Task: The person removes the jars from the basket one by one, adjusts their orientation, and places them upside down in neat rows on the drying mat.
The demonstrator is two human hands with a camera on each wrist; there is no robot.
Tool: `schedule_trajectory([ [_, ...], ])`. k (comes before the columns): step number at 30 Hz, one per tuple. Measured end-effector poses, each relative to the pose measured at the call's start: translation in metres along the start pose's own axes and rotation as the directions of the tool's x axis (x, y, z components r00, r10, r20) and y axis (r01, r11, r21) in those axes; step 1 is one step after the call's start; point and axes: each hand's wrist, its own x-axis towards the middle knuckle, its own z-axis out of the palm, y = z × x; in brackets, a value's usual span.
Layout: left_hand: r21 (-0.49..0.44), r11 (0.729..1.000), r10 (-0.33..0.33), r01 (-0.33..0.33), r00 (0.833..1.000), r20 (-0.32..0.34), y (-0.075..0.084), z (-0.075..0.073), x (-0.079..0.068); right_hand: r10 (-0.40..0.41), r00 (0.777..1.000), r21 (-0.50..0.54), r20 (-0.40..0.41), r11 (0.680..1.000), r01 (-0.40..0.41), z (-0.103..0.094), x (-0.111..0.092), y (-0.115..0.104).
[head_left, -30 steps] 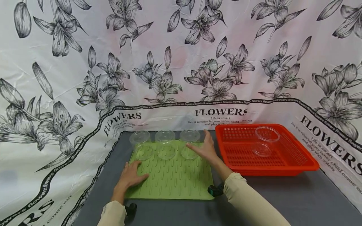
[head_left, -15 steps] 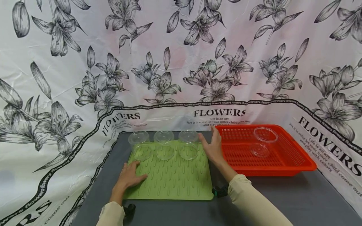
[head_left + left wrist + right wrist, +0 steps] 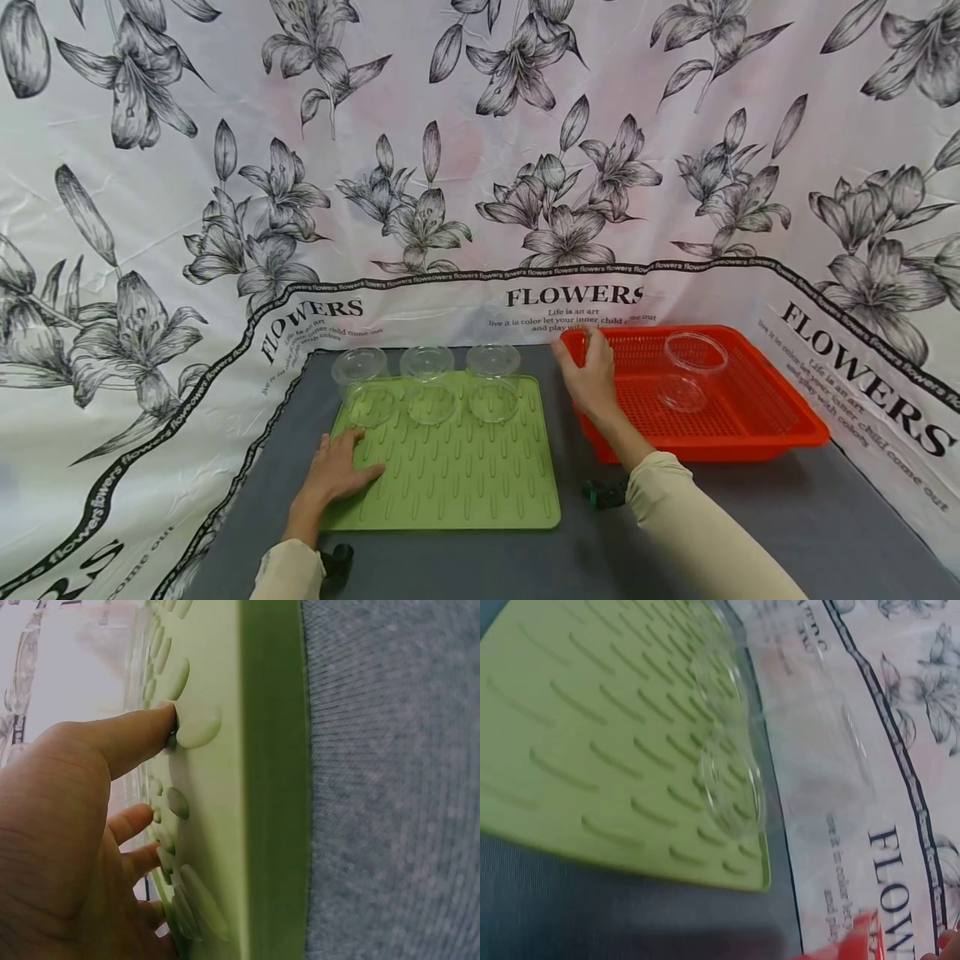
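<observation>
My left hand [image 3: 330,475] rests on the left side of the green ridged mat [image 3: 465,500], its fingers spread. In the left wrist view the thumb [image 3: 139,735] touches the mat's raised ridges. Three clear plastic cups [image 3: 492,402] stand in a row along the mat's back edge, wide ends up. My right hand [image 3: 594,379] is at the left rim of the red plastic basket [image 3: 787,429], holding nothing, with thumb and fingers apart. Inside the basket, toward its right, stands one more clear cup [image 3: 696,354]. Only fingertips of the right hand show in the right wrist view.
A grey cloth-covered table [image 3: 525,567] lies under everything. Behind it and along both sides hangs a white curtain [image 3: 420,312] with flower print. A strip of table separates the mat from the basket.
My right hand has moved right, away from the rightmost cup on the mat to the basket's left rim. The left hand stays on the mat. The head view has shifted slightly.
</observation>
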Motion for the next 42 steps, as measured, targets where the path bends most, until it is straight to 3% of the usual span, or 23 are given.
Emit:
schedule_trajectory([
  [9, -0.003, 1.000, -0.009, 0.009, 1.000, 0.027, 0.001, -0.003, -0.002, 0.047, 0.997, -0.109, -0.068, 0.993, -0.054, -0.036, 0.013, 0.016],
  [13, -0.009, 1.000, -0.005, 0.005, 0.999, 0.031, 0.000, -0.001, 0.000, 0.099, 0.989, -0.090, -0.106, 0.990, -0.109, -0.056, 0.018, 0.027],
  [22, -0.018, 1.000, 0.009, -0.008, 1.000, 0.028, 0.001, -0.002, 0.000, 0.209, 0.960, -0.070, -0.188, 0.972, -0.225, -0.094, 0.026, 0.050],
  [28, -0.016, 1.000, 0.008, -0.008, 0.999, 0.032, 0.001, -0.002, -0.001, 0.301, 0.927, -0.024, -0.222, 0.949, -0.314, -0.107, 0.027, 0.058],
  [36, -0.024, 1.000, 0.007, -0.006, 1.000, 0.029, -0.001, -0.002, 0.000, 0.256, 0.921, -0.088, -0.295, 0.952, -0.293, -0.114, 0.033, 0.067],
  [42, -0.013, 1.000, 0.010, -0.010, 1.000, 0.026, -0.001, -0.002, 0.000, 0.227, 0.909, -0.186, -0.349, 0.934, -0.305, -0.122, 0.035, 0.077],
])
